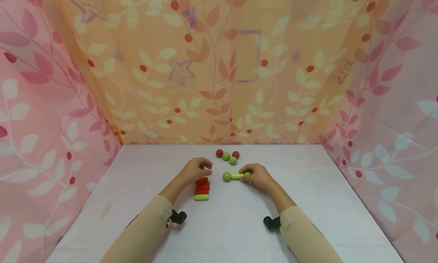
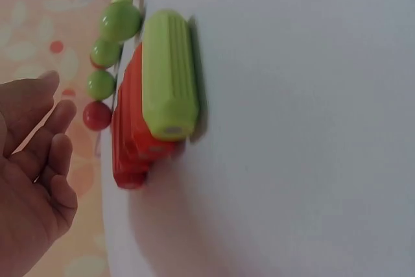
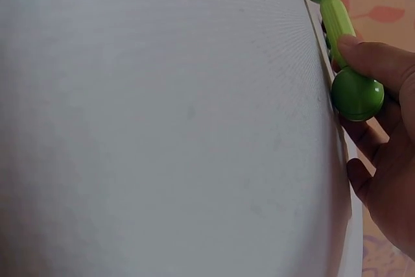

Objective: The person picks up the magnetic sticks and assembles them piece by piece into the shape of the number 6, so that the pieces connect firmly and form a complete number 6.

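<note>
In the head view my right hand (image 1: 260, 176) pinches a yellow-green ridged rod (image 1: 237, 176) with a green ball on each end, like a small dumbbell. Its left ball (image 1: 227, 176) points toward my left hand; the right ball (image 3: 358, 94) sits by the palm in the right wrist view, with the thumb lying along the rod. My left hand (image 1: 195, 171) holds nothing, its fingers loosely bent. Just below it lie red ridged rods (image 1: 202, 185) side by side, with one yellow-green rod (image 2: 168, 76) at the near end of the row.
Behind the hands, two red balls (image 1: 219, 153) and two green balls (image 1: 233, 160) cluster on the white tabletop (image 1: 236, 225). Patterned cloth (image 1: 212, 103) walls in the back and both sides. A black wrist mount (image 1: 178, 217) sticks out from the left sleeve.
</note>
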Tool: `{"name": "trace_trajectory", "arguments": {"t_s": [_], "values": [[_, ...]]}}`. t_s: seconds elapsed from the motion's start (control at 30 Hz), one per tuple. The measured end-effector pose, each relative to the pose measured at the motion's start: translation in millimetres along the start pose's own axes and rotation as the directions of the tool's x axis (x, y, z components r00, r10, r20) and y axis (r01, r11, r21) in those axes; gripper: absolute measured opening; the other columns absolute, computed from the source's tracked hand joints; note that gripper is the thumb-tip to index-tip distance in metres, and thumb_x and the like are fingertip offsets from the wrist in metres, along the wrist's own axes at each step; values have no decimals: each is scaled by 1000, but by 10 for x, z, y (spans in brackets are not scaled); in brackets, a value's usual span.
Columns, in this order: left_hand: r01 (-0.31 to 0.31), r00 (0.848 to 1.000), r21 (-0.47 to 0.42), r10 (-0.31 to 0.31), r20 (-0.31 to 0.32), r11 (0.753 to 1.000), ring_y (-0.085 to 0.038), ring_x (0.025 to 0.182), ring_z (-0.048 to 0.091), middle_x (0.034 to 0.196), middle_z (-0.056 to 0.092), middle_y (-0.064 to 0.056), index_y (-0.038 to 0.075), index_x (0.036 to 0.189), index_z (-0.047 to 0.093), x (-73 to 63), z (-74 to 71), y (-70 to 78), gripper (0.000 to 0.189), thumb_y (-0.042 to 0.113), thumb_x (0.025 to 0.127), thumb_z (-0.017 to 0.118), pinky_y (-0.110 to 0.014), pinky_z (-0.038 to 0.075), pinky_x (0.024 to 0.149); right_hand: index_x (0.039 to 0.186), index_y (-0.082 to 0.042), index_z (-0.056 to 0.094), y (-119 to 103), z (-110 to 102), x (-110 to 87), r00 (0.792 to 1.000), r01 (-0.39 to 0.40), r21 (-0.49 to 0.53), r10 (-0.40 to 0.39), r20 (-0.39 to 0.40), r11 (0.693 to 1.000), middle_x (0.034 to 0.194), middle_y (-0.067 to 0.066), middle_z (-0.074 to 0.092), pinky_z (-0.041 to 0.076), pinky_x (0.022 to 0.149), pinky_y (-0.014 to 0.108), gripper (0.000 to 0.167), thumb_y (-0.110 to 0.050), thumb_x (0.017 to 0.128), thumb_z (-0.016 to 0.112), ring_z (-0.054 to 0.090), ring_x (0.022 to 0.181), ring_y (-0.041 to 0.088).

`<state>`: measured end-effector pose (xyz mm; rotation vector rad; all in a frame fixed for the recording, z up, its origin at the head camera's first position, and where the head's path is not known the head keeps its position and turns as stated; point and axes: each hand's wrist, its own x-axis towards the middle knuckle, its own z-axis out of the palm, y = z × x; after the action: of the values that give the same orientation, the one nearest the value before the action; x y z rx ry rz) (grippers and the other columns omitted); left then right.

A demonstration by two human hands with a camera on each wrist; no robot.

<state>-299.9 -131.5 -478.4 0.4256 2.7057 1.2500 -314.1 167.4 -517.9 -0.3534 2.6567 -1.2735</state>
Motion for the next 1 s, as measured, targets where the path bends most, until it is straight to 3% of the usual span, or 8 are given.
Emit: {"name": "trace_trajectory", "arguments": {"t_s": [0.17, 0.37, 0.7, 1.0], "values": [[38, 999, 26, -38, 0, 999, -17, 93, 50, 94, 62, 9, 15, 107, 65, -105, -85, -108, 28, 23, 81, 70, -31, 45, 78, 89, -31, 69, 22, 16, -6, 1000, -7, 5, 7, 3, 1000, 96, -10, 62, 38, 87, 37, 20, -30, 71, 78, 50, 94, 16], [30, 999, 18, -31, 16, 999, -19, 91, 51, 95, 63, 4, 13, 105, 66, -209, -144, -240, 25, 20, 81, 69, -31, 45, 74, 88, -32, 68, 49, 20, 5, 1000, -21, 24, 21, 6, 999, 98, -11, 62, 37, 89, 37, 20, -31, 71, 78, 49, 96, 16], [82, 994, -29, -80, 71, 996, -19, 87, 53, 97, 62, 3, 12, 107, 65, -269, -165, -414, 26, 14, 81, 69, -30, 47, 67, 88, -33, 68, 58, 10, 16, 1000, -11, 31, 10, 10, 999, 98, -11, 62, 37, 90, 38, 20, -32, 70, 78, 49, 97, 17], [34, 993, -44, -29, 111, 998, -18, 87, 52, 96, 62, 3, 16, 102, 66, -230, -168, -547, 23, 6, 82, 66, -31, 44, 77, 88, -33, 69, 65, 10, 18, 1000, -6, 23, 6, 7, 1000, 98, -11, 62, 37, 90, 38, 21, -33, 70, 78, 49, 97, 16]]}}
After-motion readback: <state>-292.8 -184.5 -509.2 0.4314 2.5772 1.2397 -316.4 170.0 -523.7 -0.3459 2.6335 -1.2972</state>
